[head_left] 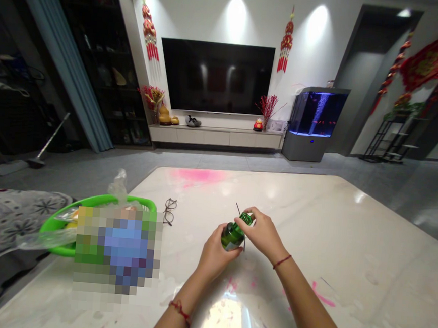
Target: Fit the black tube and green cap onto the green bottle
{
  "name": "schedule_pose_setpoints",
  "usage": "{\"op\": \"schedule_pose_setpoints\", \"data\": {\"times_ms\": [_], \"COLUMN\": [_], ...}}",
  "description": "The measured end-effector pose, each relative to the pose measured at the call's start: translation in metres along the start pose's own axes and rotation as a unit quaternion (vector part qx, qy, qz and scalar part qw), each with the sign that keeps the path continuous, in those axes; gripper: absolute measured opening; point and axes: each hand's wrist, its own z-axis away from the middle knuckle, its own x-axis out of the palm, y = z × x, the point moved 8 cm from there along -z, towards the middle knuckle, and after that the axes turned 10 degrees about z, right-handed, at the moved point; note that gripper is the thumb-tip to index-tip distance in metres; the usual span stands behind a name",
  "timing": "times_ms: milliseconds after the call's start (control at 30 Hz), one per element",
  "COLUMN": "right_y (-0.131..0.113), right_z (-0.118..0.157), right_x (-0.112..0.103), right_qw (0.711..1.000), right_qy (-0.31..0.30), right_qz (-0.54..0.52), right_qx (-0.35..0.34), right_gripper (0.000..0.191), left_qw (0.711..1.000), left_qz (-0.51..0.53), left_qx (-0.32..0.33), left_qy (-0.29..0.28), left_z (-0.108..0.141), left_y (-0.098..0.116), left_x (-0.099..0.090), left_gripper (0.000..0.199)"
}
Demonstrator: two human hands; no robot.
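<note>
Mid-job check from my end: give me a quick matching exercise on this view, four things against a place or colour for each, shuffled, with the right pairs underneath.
Things
1. Left hand
2. Glasses
3. Right hand
4. Basket

Place or colour
A. Fingers at the top end of the bottle
B. Bright green rim
C. Around the bottle's body
D. Lying on the table, apart from both hands

Right pairs: 1-C, 2-D, 3-A, 4-B
</note>
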Motion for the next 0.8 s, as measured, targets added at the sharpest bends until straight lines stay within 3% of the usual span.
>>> {"op": "schedule_pose_setpoints", "data": {"times_ms": [600, 800], "right_y": [0.0012, -0.0021], "right_z": [0.0007, 0.0028], "right_x": [0.0091, 0.0021], "right_qw": [0.991, 0.999], "right_qy": [-0.091, -0.048], "right_qz": [-0.088, -0.021], "right_qx": [-0.03, -0.011], "right_gripper": [0.04, 0.045], "left_qw": [1.0, 1.0], "left_qz": [0.002, 0.002], "left_qx": [0.005, -0.001], "left_qy": [-0.003, -0.01], "left_z": [0.0006, 0.0004], "left_y": [0.0025, 0.002], "left_x": [0.0001, 0.0011], "left_gripper": [0.052, 0.051]}}
